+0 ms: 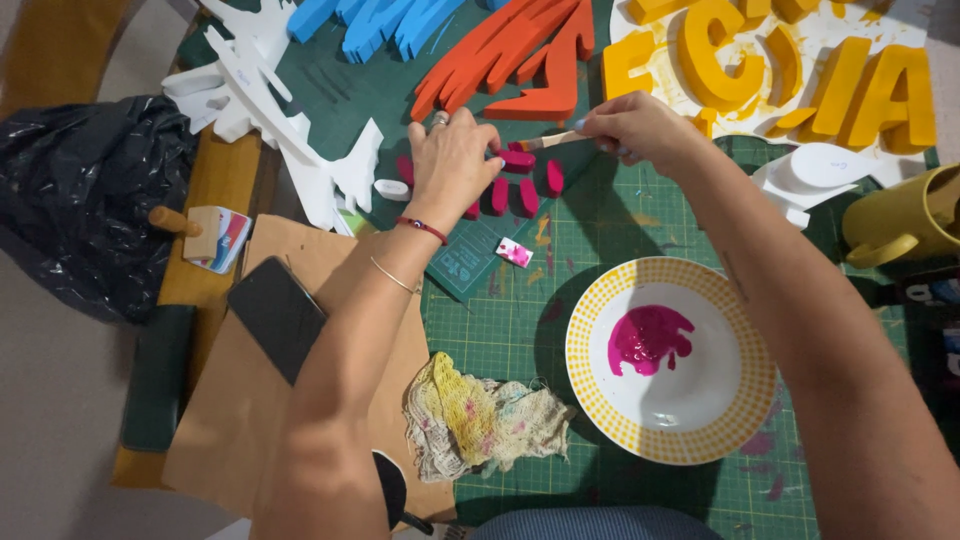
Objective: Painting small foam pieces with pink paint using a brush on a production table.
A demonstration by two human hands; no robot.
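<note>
My left hand [452, 160] pinches a small foam piece [517, 158] painted magenta, holding it above the green cutting mat [560, 250]. My right hand [632, 125] grips a thin paintbrush [552, 140] whose tip touches that piece. Several more magenta pieces [527, 195] lie in a row on the mat just below my left hand. A white bowl with a yellow dotted rim [700, 440] sits nearer to me under my right forearm, with a puddle of magenta paint [648, 338] in it.
A stained rag [480, 420] lies beside the bowl. A black phone [277, 315] rests on brown paper [230, 420]. White [260, 90], blue [380, 25], orange [520, 55] and yellow foam shapes [800, 70] line the far edge. A yellow mug [900, 220] stands right; a black bag [90, 190] left.
</note>
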